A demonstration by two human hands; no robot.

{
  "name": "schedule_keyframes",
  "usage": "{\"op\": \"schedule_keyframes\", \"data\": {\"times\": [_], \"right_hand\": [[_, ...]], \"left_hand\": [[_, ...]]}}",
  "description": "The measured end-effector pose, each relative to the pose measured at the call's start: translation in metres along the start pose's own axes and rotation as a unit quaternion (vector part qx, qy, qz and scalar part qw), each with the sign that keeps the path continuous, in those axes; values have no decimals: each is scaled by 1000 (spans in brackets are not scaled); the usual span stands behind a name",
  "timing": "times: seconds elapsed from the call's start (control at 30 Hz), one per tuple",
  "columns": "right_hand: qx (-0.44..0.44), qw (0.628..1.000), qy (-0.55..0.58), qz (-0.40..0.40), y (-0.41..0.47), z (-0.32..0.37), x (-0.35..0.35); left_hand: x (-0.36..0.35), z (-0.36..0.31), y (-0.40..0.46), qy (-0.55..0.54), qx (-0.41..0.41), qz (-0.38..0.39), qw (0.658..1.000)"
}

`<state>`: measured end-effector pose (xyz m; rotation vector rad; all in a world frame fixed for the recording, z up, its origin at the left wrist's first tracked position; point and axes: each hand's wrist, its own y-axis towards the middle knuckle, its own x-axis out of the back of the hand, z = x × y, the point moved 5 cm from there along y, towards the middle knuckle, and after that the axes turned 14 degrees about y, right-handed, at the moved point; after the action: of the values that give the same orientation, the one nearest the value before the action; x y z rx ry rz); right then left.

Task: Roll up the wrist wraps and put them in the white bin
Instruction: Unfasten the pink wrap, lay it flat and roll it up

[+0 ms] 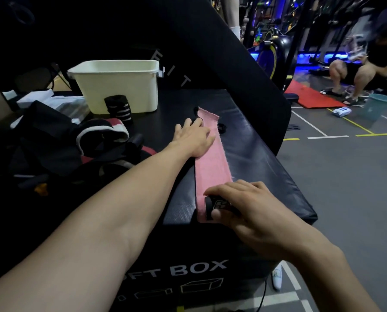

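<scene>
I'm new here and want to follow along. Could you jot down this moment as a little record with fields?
Surface: black soft box
Pink wrist wrap: lying flat, stretched along the box
Left hand: fingers flat, pressing the wrap's far end
Right hand: curled round the near end, starting a roll
White bin: at the back of the box
Rolled black wrap: standing in front of the bin
</scene>
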<state>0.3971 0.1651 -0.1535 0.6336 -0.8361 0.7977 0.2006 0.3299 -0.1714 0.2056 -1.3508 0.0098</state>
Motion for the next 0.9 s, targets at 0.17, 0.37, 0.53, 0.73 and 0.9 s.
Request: {"op": "schedule_keyframes", "data": {"times": [0.17,0.37,0.53,0.73,0.9], "right_hand": [[-19,998,66,-8,5,-5,-4],[-27,997,74,-21,4,-5,-6],[-32,996,81,-22,6,-5,-5],[-32,997,76,-15,8,-5,-1],[-24,995,100,-15,5,0,2]], "left_hand": [[0,0,1,-4,48,-33,998],[10,-12,5,-55,-6,-152,987],[4,-6,10,-154,24,-107,982],[21,-8,-27,-65,-94,9,993],[15,-13,-70,-100,-135,90,982]]}}
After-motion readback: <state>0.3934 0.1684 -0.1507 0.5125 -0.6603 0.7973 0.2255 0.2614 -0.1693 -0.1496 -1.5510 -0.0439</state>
